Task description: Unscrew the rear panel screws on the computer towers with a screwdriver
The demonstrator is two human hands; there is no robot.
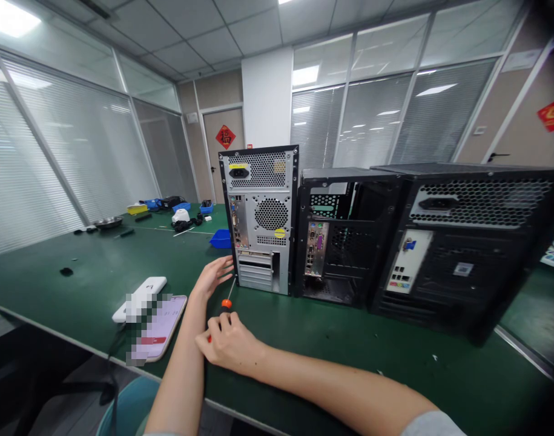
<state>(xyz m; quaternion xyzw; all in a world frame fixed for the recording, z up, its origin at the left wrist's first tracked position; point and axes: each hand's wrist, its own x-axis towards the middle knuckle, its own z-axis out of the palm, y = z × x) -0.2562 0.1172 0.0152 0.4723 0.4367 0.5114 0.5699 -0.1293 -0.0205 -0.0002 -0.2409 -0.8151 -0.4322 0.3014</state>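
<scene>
A silver-backed computer case (263, 206) stands upright, its rear panel toward me. My left hand (214, 275) rests against its lower left side, fingers stretched out and holding nothing; the fingertips are partly hidden behind the case edge. In my right hand (234, 345) is a screwdriver (226, 305) with a red and black handle, the fingers wrapped round it. Its thin shaft points up to the lower left corner of the rear panel. Whether the tip sits on a screw there is too small to tell.
Two black computer cases (381, 233) (467, 242) stand to the right. A phone (161, 330) and a white power bank (143, 297) lie at left on the green table (95, 257). Behind are blue trays (221, 238), a metal bowl (108, 223) and cables. A teal bin (126, 409) is below.
</scene>
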